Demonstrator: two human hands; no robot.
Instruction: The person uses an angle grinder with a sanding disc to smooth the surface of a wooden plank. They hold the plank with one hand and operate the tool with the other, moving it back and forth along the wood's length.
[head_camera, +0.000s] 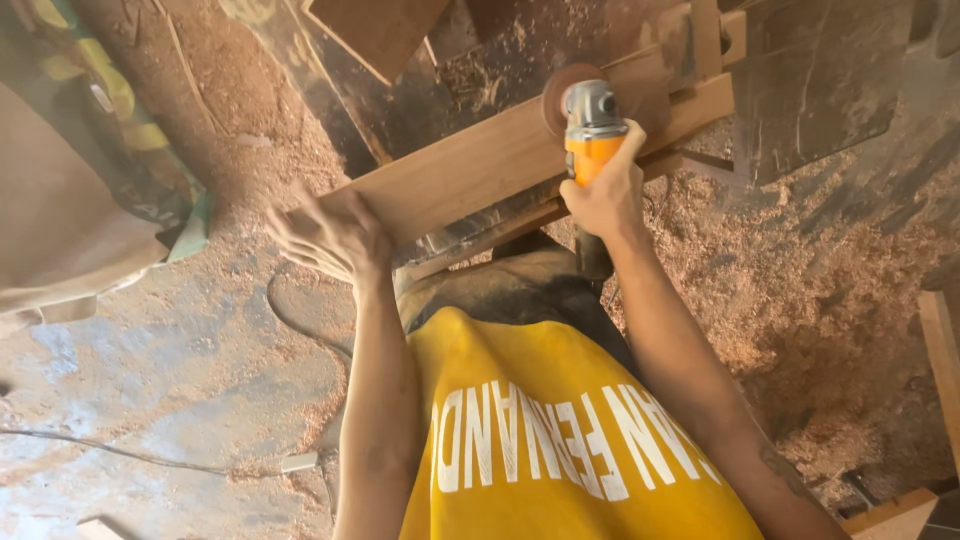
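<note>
A long brown wooden plank (470, 165) lies slanted across a worn workbench, its right end higher in the view. My right hand (608, 190) grips an orange and grey angle grinder (592, 125) whose round sanding disc (560, 95) sits on the plank's face. My left hand (335, 235) presses flat, fingers spread, on the plank's near left end. My yellow shirt fills the lower middle.
Sawdust covers the floor (800, 290) on the right and upper left. A thin cable (140, 455) runs over the bare concrete at lower left. More boards lie at the top (375, 30) and at the right edge (940, 350). Cloth-like clutter (70, 200) sits at left.
</note>
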